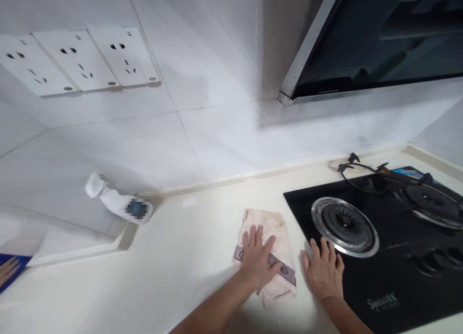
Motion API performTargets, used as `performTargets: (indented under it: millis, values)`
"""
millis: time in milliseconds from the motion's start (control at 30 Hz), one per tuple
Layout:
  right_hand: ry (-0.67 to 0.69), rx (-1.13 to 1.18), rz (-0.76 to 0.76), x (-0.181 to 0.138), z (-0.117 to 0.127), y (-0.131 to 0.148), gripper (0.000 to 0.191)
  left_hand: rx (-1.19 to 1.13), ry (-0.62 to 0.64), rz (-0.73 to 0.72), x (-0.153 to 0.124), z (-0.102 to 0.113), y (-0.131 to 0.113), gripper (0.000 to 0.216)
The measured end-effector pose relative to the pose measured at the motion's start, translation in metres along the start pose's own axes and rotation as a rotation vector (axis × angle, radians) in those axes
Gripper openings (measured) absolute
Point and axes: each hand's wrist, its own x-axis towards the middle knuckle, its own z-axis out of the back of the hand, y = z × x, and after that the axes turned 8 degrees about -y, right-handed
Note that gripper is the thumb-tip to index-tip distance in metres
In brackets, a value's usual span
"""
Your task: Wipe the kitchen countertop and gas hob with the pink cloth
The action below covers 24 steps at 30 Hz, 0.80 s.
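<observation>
Pale pink, purple-banded fabric cloth (282, 247) lies short of the cream worktop's (181, 257) back edge; likely light, soft, best held across its middle. Left grip (257, 261) rests flat on it, fingers apart; right grip (323, 275), unclenched, is at the black glass hob's (383, 278) edge.

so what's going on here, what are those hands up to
A person's left hand lies spread on a pale pink cloth on the white counter. Their right hand is palm down at the left edge of the black cooktop, near a burner with no pan stand over it. A white spray bottle stands by the wall, off to the left.
</observation>
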Motion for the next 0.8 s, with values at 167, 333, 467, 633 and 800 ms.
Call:
performTargets:
  millis: [167,333,467,633,800]
  values:
    - [-0.004,0.004,-0.008,0.000,-0.003,-0.001,0.060,0.031,-0.072,-0.105,-0.064,-0.007,0.000,0.090]
    - [-0.009,0.025,-0.004,-0.001,-0.007,-0.003,0.061,0.095,-0.121,-0.095,-0.099,0.012,0.017,0.076]
    - [-0.031,0.046,-0.004,-0.002,-0.010,-0.004,0.062,0.274,-0.262,0.122,-0.130,0.037,0.055,0.056]
    - [-0.067,0.031,0.011,-0.003,-0.009,-0.004,0.061,0.417,-0.283,0.318,-0.161,0.056,0.095,0.048]
    - [-0.070,0.030,0.016,-0.003,-0.008,-0.005,0.061,0.477,-0.304,0.282,-0.165,0.056,0.093,0.050]
